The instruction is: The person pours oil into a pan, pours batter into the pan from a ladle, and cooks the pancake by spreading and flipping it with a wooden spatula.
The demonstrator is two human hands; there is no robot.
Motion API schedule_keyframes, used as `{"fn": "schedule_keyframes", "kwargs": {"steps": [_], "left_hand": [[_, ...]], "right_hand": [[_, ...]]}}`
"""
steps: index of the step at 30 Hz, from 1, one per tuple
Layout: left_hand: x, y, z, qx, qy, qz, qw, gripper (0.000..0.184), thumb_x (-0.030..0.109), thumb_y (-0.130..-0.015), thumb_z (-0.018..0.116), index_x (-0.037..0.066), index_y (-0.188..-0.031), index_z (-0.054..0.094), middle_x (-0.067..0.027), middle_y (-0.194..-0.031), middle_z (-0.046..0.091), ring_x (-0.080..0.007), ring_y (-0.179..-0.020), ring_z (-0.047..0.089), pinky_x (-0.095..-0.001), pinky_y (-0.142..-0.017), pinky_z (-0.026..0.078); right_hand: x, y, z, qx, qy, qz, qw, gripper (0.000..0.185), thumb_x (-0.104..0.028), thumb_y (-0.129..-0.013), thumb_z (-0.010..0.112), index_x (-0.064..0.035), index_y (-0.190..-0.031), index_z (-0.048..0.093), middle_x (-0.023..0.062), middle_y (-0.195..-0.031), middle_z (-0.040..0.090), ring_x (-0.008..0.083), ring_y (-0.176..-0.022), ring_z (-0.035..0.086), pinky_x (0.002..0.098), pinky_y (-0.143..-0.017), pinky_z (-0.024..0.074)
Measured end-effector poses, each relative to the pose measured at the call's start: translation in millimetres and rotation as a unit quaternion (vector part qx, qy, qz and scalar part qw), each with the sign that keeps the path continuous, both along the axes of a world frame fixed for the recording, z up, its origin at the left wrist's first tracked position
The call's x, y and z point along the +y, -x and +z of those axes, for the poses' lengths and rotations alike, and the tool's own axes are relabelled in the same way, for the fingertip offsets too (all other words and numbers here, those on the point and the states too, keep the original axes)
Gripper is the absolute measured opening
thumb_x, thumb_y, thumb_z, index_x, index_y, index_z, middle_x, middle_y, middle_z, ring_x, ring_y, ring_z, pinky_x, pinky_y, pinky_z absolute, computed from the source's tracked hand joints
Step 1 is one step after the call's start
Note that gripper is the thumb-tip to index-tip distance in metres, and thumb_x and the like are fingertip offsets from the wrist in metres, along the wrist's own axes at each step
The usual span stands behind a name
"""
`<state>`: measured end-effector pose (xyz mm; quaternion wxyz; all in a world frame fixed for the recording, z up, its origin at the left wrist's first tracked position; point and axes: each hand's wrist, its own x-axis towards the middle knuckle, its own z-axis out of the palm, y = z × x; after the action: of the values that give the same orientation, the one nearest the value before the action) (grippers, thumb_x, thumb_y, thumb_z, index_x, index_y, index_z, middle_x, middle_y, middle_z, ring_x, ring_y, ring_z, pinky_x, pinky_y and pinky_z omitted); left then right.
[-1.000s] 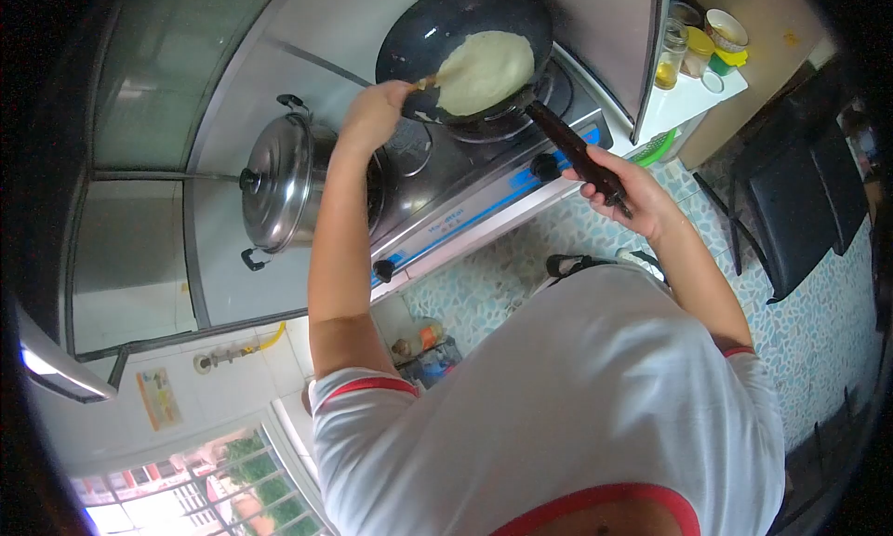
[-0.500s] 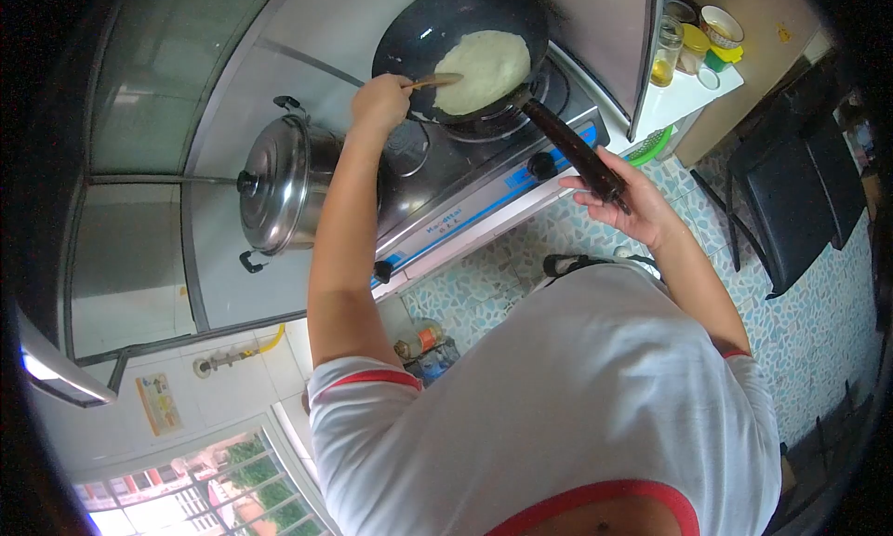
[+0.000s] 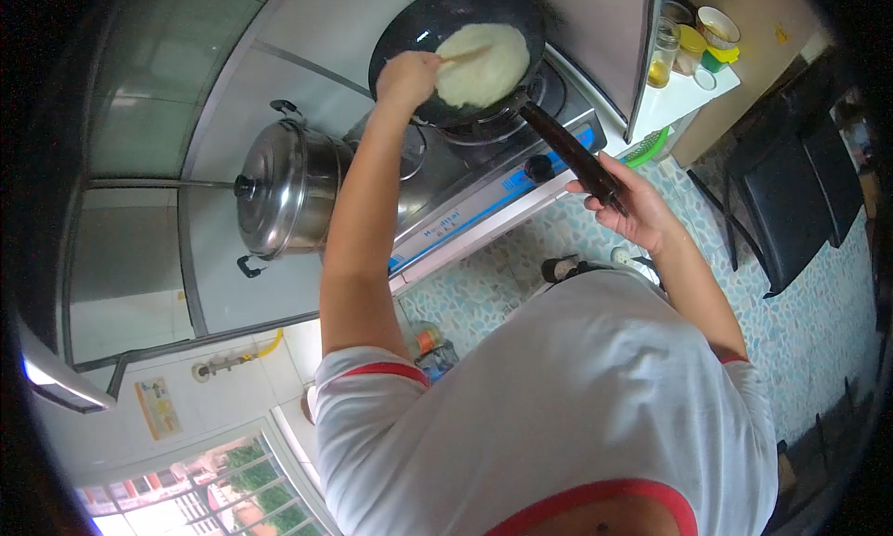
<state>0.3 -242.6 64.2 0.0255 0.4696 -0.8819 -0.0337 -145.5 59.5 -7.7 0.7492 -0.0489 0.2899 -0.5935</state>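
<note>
My left hand (image 3: pixel 407 79) is closed on a thin wooden spatula (image 3: pixel 468 54), whose tip lies over the pale flat dough (image 3: pixel 488 71) in the dark wok (image 3: pixel 405 34). Its fingers are partly hidden behind the back of the hand. My right hand (image 3: pixel 633 206) holds the end of the long dark wok handle (image 3: pixel 563 145), with the thumb on top and fingers beneath. The wok rests over the right burner of the gas stove (image 3: pixel 456 222).
A lidded steel pot (image 3: pixel 284 187) stands on the stove's left side. Jars (image 3: pixel 690 48) and a bowl (image 3: pixel 717 25) sit on a white shelf at the upper right. A black chair (image 3: pixel 786 201) stands at right, and a bottle (image 3: pixel 423 339) is on the floor.
My left hand has moved up and right, carrying the spatula from the dough's left edge to over its upper middle. My right hand stays at the handle.
</note>
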Motion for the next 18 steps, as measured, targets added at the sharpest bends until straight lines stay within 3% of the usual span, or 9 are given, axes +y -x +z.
{"fn": "schedule_keyframes", "kwargs": {"steps": [1, 6, 7, 9, 12, 13, 15, 16, 18], "left_hand": [[-3.1, 0.6, 3.8, 0.023, 0.009, 0.019, 1.0, 0.027, 0.033, -0.081, 0.047, 0.02, -0.096, 0.065, -0.0098, -0.094, 0.063, -0.0292, -0.091, 0.058, -0.0376, -0.076, 0.046], [1.3, -25.2, 12.0, -0.141, 0.046, 0.022, 0.989, 0.026, 0.032, -0.083, 0.046, 0.021, -0.097, 0.065, -0.0089, -0.096, 0.062, -0.028, -0.093, 0.058, -0.0378, -0.078, 0.045], [13.4, -31.8, 23.6, -0.107, 0.038, 0.027, 0.993, 0.027, 0.032, -0.083, 0.046, 0.02, -0.098, 0.065, -0.0095, -0.097, 0.062, -0.0285, -0.094, 0.057, -0.0384, -0.078, 0.045], [40.5, -47.2, 46.9, -0.033, 0.02, 0.039, 0.998, 0.028, 0.031, -0.084, 0.044, 0.018, -0.098, 0.064, -0.0108, -0.099, 0.061, -0.0295, -0.094, 0.057, -0.0395, -0.076, 0.045], [66.9, -85.0, 45.2, 0.194, 0.124, 0.025, 0.973, 0.03, 0.03, -0.087, 0.044, 0.011, -0.099, 0.063, -0.01, -0.084, 0.063, -0.0231, -0.074, 0.061, -0.0343, -0.062, 0.045], [78.6, -95.9, 41.8, 0.283, 0.061, 0.049, 0.956, 0.031, 0.03, -0.088, 0.044, 0.008, -0.099, 0.063, -0.0072, -0.078, 0.06, -0.0183, -0.067, 0.056, -0.0305, -0.058, 0.042], [110.7, -115.0, 31.3, 0.449, -0.076, 0.104, 0.884, 0.033, 0.029, -0.09, 0.044, 0.003, -0.099, 0.062, -0.0014, -0.065, 0.052, -0.0086, -0.054, 0.046, -0.023, -0.05, 0.036], [138.0, -107.0, 26.8, 0.582, -0.115, 0.101, 0.798, 0.034, 0.029, -0.091, 0.043, 0.0, -0.097, 0.061, 0.005, -0.061, 0.039, -0.0006, -0.052, 0.031, -0.0163, -0.046, 0.023], [171.4, -115.6, 4.8, 0.629, -0.109, 0.13, 0.759, 0.034, 0.029, -0.092, 0.043, 0.001, -0.098, 0.061, 0.0049, -0.065, 0.044, -0.0005, -0.053, 0.032, -0.0156, -0.045, 0.024]], "right_hand": [[0.7, 0.7, 3.9, 0.009, -0.011, -0.005, 1.0, 0.046, -0.036, -0.089, 0.044, 0.0002, -0.118, 0.043, 0.0145, -0.093, 0.061, 0.0132, -0.067, 0.062, 0.02, -0.05, 0.0541], [1.3, 1.6, -5.4, 0.033, -0.01, -0.037, 0.999, 0.042, -0.034, -0.09, 0.042, -0.0005, -0.115, 0.045, 0.0147, -0.095, 0.06, 0.0153, -0.07, 0.062, 0.023, -0.059, 0.056], [0.6, 1.9, -15.4, 0.037, -0.016, -0.037, 0.998, 0.039, -0.032, -0.09, 0.043, -0.0012, -0.114, 0.046, 0.0148, -0.096, 0.059, 0.0149, -0.07, 0.062, 0.0237, -0.06, 0.0562], [-4.3, 1.6, -42.1, 0.159, -0.033, -0.032, 0.986, 0.037, -0.029, -0.09, 0.045, -0.0009, -0.114, 0.046, 0.0126, -0.097, 0.058, 0.0146, -0.071, 0.061, 0.0251, -0.064, 0.0555], [-16.1, -0.3, -81.0, 0.304, -0.03, -0.006, 0.952, 0.031, -0.023, -0.088, 0.049, -0.001, -0.11, 0.05, 0.0095, -0.097, 0.058, 0.0136, -0.072, 0.06, 0.0252, -0.066, 0.0536], [-19.9, -1.5, -91.9, 0.345, -0.027, 0.006, 0.938, 0.029, -0.022, -0.087, 0.05, -0.0011, -0.108, 0.051, 0.0085, -0.097, 0.058, 0.0131, -0.072, 0.06, 0.025, -0.067, 0.0528], [-29.7, -9.5, -113.9, 0.36, -0.009, -0.025, 0.933, 0.025, -0.023, -0.086, 0.053, -0.0026, -0.101, 0.055, 0.0056, -0.089, 0.058, 0.0115, -0.067, 0.058, 0.0238, -0.062, 0.0508], [-39.0, -10.9, -138.7, 0.432, 0.014, -0.037, 0.901, 0.023, -0.024, -0.086, 0.054, -0.0034, -0.097, 0.056, 0.0047, -0.084, 0.058, 0.0111, -0.065, 0.056, 0.0234, -0.06, 0.0496], [-49.3, -16.7, -151.4, 0.516, 0.035, -0.037, 0.855, 0.022, -0.025, -0.085, 0.055, -0.004, -0.09, 0.056, 0.0027, -0.074, 0.056, 0.0093, -0.063, 0.054, 0.0222, -0.056, 0.0468]]}}
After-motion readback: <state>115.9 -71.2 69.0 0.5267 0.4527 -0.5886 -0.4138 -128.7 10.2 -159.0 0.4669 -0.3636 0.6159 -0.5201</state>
